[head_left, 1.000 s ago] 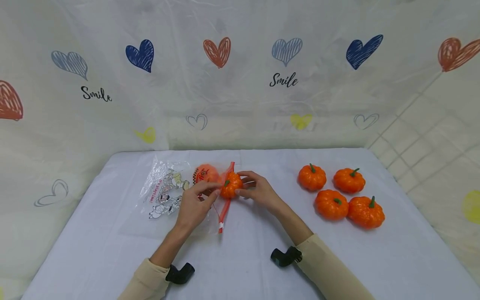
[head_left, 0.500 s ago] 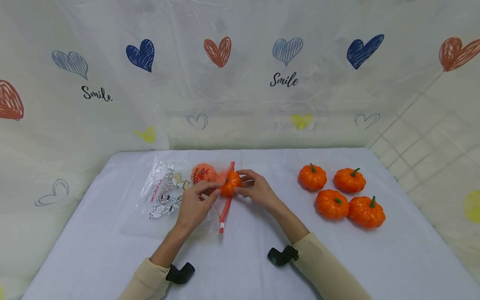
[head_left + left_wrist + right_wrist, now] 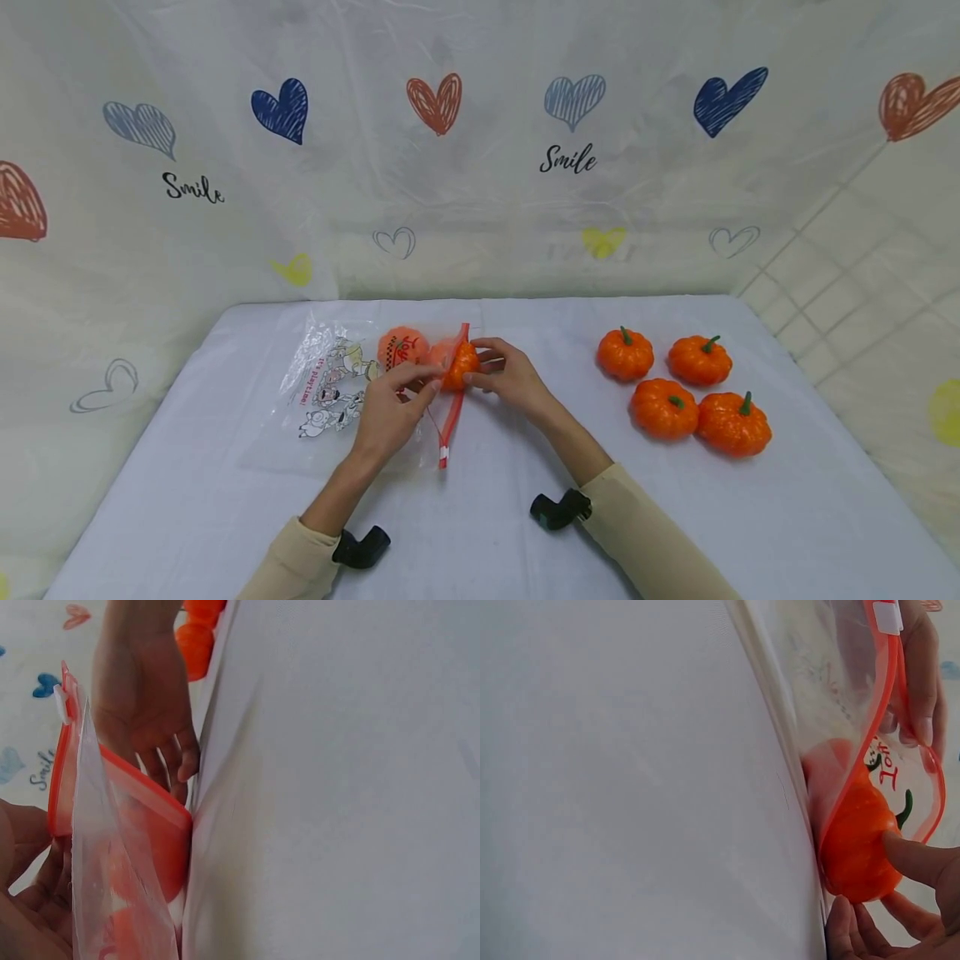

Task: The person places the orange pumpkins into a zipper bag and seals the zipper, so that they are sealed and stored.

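Observation:
A clear zip bag (image 3: 341, 400) with cartoon animal prints lies on the left half of the table, its red zip edge (image 3: 451, 425) facing right. My left hand (image 3: 388, 410) pinches the upper lip of the bag's mouth, which gapes in the right wrist view. My right hand (image 3: 517, 382) holds a small orange pumpkin (image 3: 861, 844) by its right side, thumb on top and fingers at its base. That pumpkin is partly within the mouth, behind the red edge. Another pumpkin (image 3: 402, 346) shows through the plastic, deeper in the bag. A white slider (image 3: 887, 616) sits at the zip's near end.
Several orange pumpkins with green stems, among them a front right one (image 3: 733, 425) and a back left one (image 3: 625, 354), stand together on the right of the white-covered table (image 3: 495, 517). A curtain (image 3: 495, 192) printed with hearts hangs behind.
My right hand has moved slightly left, pushing the pumpkin farther into the bag's mouth. The pumpkin inside has shifted left. My left hand has stayed in place.

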Tool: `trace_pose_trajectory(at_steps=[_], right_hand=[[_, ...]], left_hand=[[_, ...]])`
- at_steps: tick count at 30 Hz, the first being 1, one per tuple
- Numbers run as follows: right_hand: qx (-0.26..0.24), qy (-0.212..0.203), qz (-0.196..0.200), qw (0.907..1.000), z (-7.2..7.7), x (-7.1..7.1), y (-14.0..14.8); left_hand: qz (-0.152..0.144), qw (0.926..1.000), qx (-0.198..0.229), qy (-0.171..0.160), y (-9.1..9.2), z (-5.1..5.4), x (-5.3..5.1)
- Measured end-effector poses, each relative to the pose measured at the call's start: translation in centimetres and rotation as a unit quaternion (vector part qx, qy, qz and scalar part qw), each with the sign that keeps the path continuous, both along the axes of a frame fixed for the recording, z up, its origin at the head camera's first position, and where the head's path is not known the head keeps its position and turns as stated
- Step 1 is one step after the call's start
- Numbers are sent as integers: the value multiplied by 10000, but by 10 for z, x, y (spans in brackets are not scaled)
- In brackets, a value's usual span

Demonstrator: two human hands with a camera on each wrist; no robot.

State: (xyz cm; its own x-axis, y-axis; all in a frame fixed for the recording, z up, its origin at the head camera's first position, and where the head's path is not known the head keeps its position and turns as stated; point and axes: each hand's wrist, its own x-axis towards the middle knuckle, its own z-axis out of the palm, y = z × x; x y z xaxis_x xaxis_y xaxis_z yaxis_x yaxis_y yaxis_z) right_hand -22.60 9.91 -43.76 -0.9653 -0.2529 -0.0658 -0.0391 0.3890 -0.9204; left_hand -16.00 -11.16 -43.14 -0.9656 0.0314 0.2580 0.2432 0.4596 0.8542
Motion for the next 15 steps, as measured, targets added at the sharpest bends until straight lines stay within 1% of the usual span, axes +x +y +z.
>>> trace_pose_trajectory(at_steps=[10,15], right_hand=[[-49,-128,-250,9996,1,0,-5],[-71,-46,-297,9995,1,0,-6]], left_hand=[[12,10000,64,2,-1,-2,0],[-4,10000,90,2,-1,-1,0]])
